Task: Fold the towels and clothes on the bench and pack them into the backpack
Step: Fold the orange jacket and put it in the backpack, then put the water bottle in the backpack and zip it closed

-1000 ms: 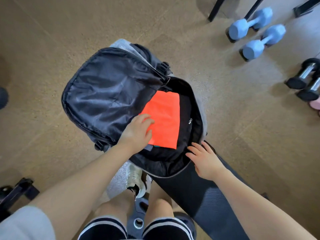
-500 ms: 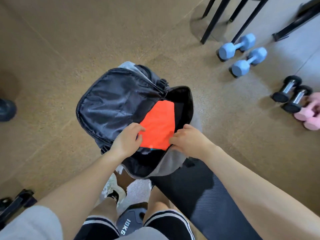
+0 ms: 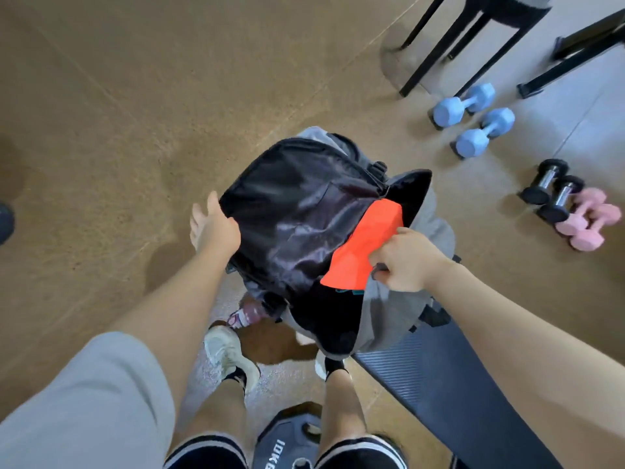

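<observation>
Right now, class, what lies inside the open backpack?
Inside the backpack lies a folded orange cloth, with a teal edge showing beneath it. The black flap covers the rest, so anything deeper cannot be seen.

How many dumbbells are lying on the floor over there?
6, all on the floor at the right: two blue dumbbells near the black legs, two black-and-chrome dumbbells lower down, and two pink dumbbells beside them. More may lie out of frame.
</observation>
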Available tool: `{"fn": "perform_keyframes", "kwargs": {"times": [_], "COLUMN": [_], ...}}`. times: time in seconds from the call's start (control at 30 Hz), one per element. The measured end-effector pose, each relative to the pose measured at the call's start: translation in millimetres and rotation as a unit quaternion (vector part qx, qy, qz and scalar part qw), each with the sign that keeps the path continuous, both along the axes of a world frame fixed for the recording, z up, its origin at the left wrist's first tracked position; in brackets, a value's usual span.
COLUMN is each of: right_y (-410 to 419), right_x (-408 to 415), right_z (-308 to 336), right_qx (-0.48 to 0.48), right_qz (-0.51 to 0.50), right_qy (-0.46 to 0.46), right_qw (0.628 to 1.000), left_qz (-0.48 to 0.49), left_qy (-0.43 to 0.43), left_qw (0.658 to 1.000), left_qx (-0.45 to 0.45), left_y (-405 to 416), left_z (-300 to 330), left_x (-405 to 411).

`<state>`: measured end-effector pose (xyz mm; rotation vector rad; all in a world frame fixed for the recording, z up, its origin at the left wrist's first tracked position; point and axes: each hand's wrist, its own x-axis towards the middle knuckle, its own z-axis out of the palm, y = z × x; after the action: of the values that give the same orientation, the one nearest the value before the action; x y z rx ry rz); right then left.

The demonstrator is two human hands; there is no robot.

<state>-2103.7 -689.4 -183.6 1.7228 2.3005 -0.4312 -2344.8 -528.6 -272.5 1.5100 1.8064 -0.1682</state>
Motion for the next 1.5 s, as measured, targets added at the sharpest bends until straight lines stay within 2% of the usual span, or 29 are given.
{"fn": "perform_keyframes", "kwargs": {"times": [0.07, 0.13, 0.23, 0.3, 0.37, 0.47, 0.57, 0.63, 0.77, 0.83, 0.93, 1.03, 1.13, 1.2, 1.27, 1.33, 1.4, 1.5], "right_y": [3, 6, 3, -2, -6, -23, -34, -32, -21, -17, -15, -18, -10, 1, 11, 23, 36, 53], "right_x": [-7, -21, -35, -50, -67, -86, -101, -109, -125, -129, -128, -115, -90, -72, -60, -56, -67, -108], "right_z": [-3, 8, 8, 18, 30, 51, 85, 101, 106, 103, 96, 91, 90, 89, 91, 91, 88, 88], "right_qx": [-0.028, -0.026, -0.067, -0.055, 0.000, 0.103, 0.209, 0.257, 0.277, 0.286, 0.293, 0.276, 0.224, 0.153, 0.063, 0.028, 0.042, 0.054], "right_qz": [-0.037, -0.066, -0.117, -0.136, -0.143, -0.167, -0.235, -0.245, -0.239, -0.266, -0.309, -0.309, -0.219, -0.129, -0.076, -0.050, -0.012, 0.029], "right_qy": [-0.005, -0.003, 0.023, 0.031, 0.029, 0.077, 0.115, 0.134, 0.136, 0.147, 0.166, 0.180, 0.180, 0.144, 0.097, 0.075, 0.072, 0.114], "right_qw": [0.999, 0.998, 0.991, 0.989, 0.989, 0.977, 0.942, 0.925, 0.921, 0.909, 0.890, 0.892, 0.932, 0.969, 0.990, 0.995, 0.996, 0.992], "left_qz": [0.045, 0.039, -0.073, -0.126, -0.173, -0.236, -0.352, -0.385, -0.318, -0.334, -0.381, -0.387, -0.396, -0.388, -0.366, -0.323, -0.250, -0.152], "left_qy": [-0.018, -0.015, -0.023, -0.110, -0.199, -0.301, -0.333, -0.339, -0.366, -0.363, -0.294, -0.270, -0.250, -0.231, -0.216, -0.191, -0.179, -0.179], "left_qw": [0.998, 0.999, 0.994, 0.982, 0.963, 0.924, 0.874, 0.858, 0.871, 0.864, 0.874, 0.881, 0.883, 0.892, 0.905, 0.924, 0.943, 0.953], "left_qx": [-0.050, -0.033, 0.078, 0.085, 0.056, 0.003, -0.021, -0.024, -0.085, -0.107, -0.071, -0.034, -0.033, -0.008, 0.027, 0.072, 0.124, 0.190], "left_y": [8, 10, 7, 5, -1, -29, -58, -68, -62, -57, -62, -70, -79, -86, -90, -92, -94, -98], "left_z": [-6, -2, 13, 33, 63, 118, 149, 156, 165, 168, 168, 167, 166, 166, 166, 168, 173, 181], "left_x": [-2, -6, -15, -20, -20, -15, -14, -18, -32, -33, -19, -7, -7, -12, -21, -35, -52, -84]}}
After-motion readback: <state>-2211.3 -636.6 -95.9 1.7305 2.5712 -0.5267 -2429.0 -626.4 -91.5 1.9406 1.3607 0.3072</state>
